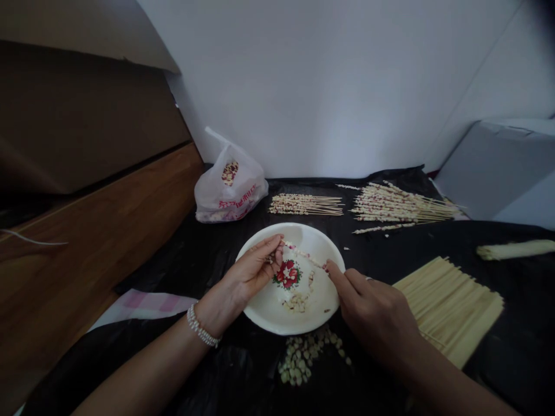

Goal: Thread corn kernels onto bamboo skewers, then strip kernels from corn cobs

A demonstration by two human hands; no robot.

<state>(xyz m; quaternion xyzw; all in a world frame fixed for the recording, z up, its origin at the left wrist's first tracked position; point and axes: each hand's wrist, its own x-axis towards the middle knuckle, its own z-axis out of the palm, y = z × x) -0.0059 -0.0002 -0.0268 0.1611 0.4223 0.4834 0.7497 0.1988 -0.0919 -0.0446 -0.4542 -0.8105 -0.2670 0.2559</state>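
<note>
A thin skewer (304, 254) threaded with small white and dark-red pieces slants over a white bowl (255, 315). My left hand (259, 263) pinches its upper left end, fingertips together. At the lower right end, my right hand (368, 300) is closed round the skewer, with the index finger along it. Inside the bowl, a printed red flower (288, 274) shows, and a small heap of pale pieces (295, 303) lies near the front. Just in front of the bowl, whitish-green buds or kernels (299, 359) are scattered on black plastic sheeting.
Behind the bowl stand a white plastic bag (232, 190) of similar pieces and two piles of threaded skewers, a smaller pile (299, 204) and a larger pile (385, 203). Bare sticks (455, 303) lie at right, near a pale bundle (515, 249). Cardboard (87, 121) rises at left.
</note>
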